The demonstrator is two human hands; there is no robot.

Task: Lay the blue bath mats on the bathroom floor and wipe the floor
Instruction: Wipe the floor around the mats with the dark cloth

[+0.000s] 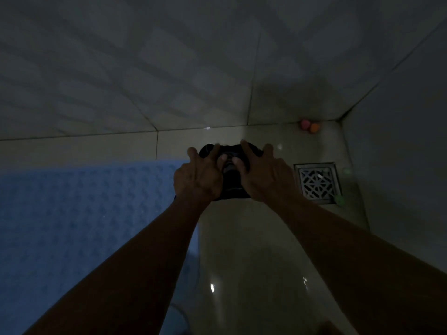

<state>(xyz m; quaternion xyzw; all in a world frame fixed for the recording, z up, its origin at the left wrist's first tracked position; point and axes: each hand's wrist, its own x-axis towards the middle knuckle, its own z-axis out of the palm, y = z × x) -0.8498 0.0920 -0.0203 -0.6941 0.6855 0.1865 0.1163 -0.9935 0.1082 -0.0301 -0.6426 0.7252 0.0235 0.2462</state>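
Blue bath mat (pixel 79 213) lies flat on the floor (pixel 254 250) across the left half of the frame; its left and lower edges run out of view and the left forearm covers part of its right side. Its bumpy pattern is only faintly readable in the dim light.

Just right of the mat's upper right corner, at the centre of the frame, a dark cloth (pixel 233 175) is bunched on the glossy pale tiles. Both hands press down on it side by side. The left hand (pixel 199 177) has its fingers (pixel 214 152) spread and laid over the cloth's left part; the right hand (pixel 262 175) does the same on the right part, fingers straight and apart. The cloth's colour and folds are hard to make out, and much of it is hidden beneath the palms.

To the right of the hands a square metal drain grate (pixel 317 182) sits in the floor, with a small green blur (pixel 339 200) at its lower right corner that cannot be identified. In the far corner, where the tiled walls (pixel 145 68) meet, a pink and an orange object (pixel 310 125) lie together, too blurred to name.
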